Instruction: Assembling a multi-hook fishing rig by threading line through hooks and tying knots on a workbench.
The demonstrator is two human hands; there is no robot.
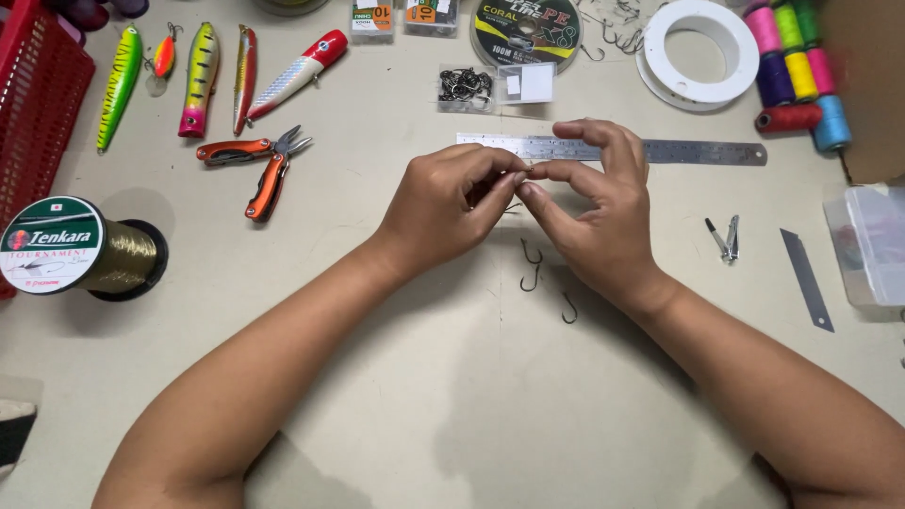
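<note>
My left hand (443, 203) and my right hand (594, 212) meet fingertip to fingertip over the middle of the beige table, just in front of a steel ruler (698, 152). Both pinch something very small between thumb and forefinger, probably a fishing hook and thin line; the fingers hide most of it. Three loose dark fishing hooks (533, 266) lie on the table right below my hands, between my wrists.
Several colourful fishing lures (200, 77) and an orange multi-tool (255, 165) lie at back left, beside a red basket (33, 104). A line spool (80, 250) stands at left. Thread spools (797, 61), nail clippers (724, 238), a blade (807, 279) and a clear box (872, 243) sit right.
</note>
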